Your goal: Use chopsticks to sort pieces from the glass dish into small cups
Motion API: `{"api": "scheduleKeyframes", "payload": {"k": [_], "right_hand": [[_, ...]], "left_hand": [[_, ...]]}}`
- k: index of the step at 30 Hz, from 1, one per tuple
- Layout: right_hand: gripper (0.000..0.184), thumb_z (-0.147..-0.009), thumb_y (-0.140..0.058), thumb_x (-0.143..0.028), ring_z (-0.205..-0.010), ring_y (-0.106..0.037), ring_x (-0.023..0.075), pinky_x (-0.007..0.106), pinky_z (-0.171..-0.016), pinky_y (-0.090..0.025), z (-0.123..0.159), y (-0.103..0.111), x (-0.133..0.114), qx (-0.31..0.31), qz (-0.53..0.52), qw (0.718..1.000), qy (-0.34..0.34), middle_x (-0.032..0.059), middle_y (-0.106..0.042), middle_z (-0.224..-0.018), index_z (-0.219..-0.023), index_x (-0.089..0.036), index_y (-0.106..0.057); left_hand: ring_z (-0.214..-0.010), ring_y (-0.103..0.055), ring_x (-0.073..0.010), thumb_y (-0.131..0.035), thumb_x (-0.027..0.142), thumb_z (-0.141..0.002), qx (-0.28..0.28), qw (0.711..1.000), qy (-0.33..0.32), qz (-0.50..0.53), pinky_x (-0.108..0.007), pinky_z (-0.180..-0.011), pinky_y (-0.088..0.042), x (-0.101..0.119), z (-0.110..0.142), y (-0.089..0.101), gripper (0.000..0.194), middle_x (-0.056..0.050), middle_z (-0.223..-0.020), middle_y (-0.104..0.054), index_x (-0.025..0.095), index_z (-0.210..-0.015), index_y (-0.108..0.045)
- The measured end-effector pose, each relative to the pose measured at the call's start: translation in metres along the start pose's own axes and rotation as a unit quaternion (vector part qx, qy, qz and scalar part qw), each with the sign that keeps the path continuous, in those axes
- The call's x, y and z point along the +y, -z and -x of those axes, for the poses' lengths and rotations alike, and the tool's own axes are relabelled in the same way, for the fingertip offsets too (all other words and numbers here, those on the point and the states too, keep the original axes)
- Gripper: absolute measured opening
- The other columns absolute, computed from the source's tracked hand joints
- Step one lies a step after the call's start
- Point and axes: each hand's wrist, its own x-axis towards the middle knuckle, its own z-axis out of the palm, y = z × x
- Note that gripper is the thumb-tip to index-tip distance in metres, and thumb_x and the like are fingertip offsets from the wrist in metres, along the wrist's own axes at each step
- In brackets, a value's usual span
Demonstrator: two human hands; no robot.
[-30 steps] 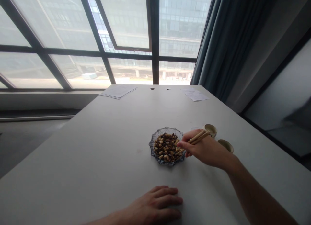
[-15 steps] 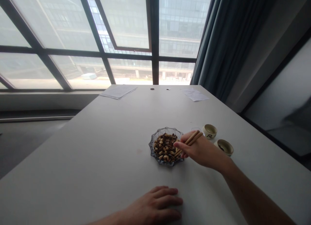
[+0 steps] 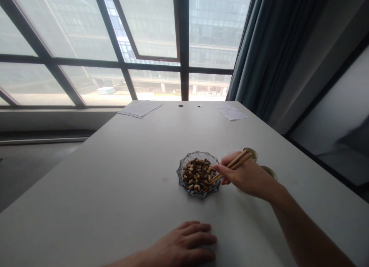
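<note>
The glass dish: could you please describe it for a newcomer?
Under the window stands a white table. On it, left of the right hand holding chopsticks, sits the dish. Unlike the pale cups nearby, it is scalloped and heaped with nuts.

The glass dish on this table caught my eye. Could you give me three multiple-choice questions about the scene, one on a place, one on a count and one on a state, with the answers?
1. Where is the left hand?
A. Raised in the air
B. Flat on the white table, in front of the glass dish
C. Gripping the table edge

2. How many small cups stand beyond the right hand?
A. One
B. Three
C. Two

3. What is the right hand holding?
A. Wooden chopsticks
B. A spoon
C. Nothing

Answers:
1. B: the palm lies down on the tabletop.
2. C: two rims show behind the hand.
3. A: the chopsticks run from the fingers to the dish.
</note>
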Motion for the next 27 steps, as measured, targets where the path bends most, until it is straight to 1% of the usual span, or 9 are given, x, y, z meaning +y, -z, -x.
{"api": "scheduleKeyframes", "payload": {"k": [4,7,10,16,23,27], "right_hand": [[0.038,-0.096,-0.067,-0.045,-0.062,-0.073,0.0193,0.025,-0.055,-0.051,-0.001,-0.002,0.0,-0.01,0.016,1.0,0.002,0.0032,-0.074,-0.066,-0.068,-0.02,-0.065],[0.035,-0.096,-0.067,-0.042,-0.061,-0.072,0.0185,0.025,-0.056,-0.051,-0.004,-0.007,0.0,-0.022,0.005,1.0,-0.007,0.0027,-0.074,-0.065,-0.068,-0.02,-0.064],[0.033,-0.096,-0.067,-0.038,-0.06,-0.072,0.018,0.026,-0.057,-0.051,-0.007,-0.012,0.0,-0.029,-0.005,1.0,-0.012,0.0019,-0.073,-0.064,-0.068,-0.02,-0.063],[0.038,-0.098,-0.064,-0.039,-0.061,-0.071,0.0179,0.026,-0.06,-0.051,-0.009,-0.016,0.003,-0.033,-0.003,0.999,0.002,0.0021,-0.071,-0.062,-0.065,-0.021,-0.058],[0.043,-0.099,-0.062,-0.038,-0.059,-0.07,0.0169,0.025,-0.056,-0.049,-0.008,-0.017,0.002,-0.017,0.018,0.999,0.023,0.0012,-0.068,-0.059,-0.061,-0.021,-0.053],[0.043,-0.098,-0.064,-0.04,-0.06,-0.073,0.0176,0.023,-0.053,-0.049,-0.004,-0.009,0.001,0.001,0.014,1.0,0.015,0.0007,-0.068,-0.06,-0.061,-0.021,-0.053]], "left_hand": [[-0.147,-0.053,-0.0267,-0.053,0.026,-0.111,0.011,1.0,-0.003,-0.005,-0.039,-0.126,-0.04,-0.001,0.0,-0.002,0.025,-0.008,-0.149,-0.066,0.024,-0.134,-0.062],[-0.147,-0.054,-0.0269,-0.055,0.026,-0.11,0.009,1.0,-0.003,-0.008,-0.038,-0.126,-0.04,-0.001,0.0,-0.004,0.024,-0.008,-0.149,-0.066,0.024,-0.133,-0.063],[-0.146,-0.054,-0.0263,-0.056,0.024,-0.11,0.019,1.0,-0.006,-0.007,-0.038,-0.125,-0.04,-0.001,0.001,-0.004,0.024,-0.007,-0.148,-0.067,0.025,-0.133,-0.063],[-0.145,-0.056,-0.0268,-0.059,0.021,-0.108,0.032,0.999,-0.007,0.002,-0.039,-0.124,-0.042,0.001,0.0,-0.001,0.027,-0.008,-0.147,-0.067,0.026,-0.134,-0.062],[-0.145,-0.056,-0.0263,-0.06,0.021,-0.108,0.025,1.0,-0.006,-0.005,-0.037,-0.125,-0.041,0.0,0.0,-0.002,0.024,-0.007,-0.147,-0.067,0.025,-0.131,-0.064],[-0.146,-0.055,-0.0266,-0.06,0.024,-0.108,0.019,1.0,-0.004,-0.007,-0.037,-0.125,-0.041,-0.001,0.001,-0.003,0.024,-0.007,-0.148,-0.066,0.025,-0.132,-0.064]]}}
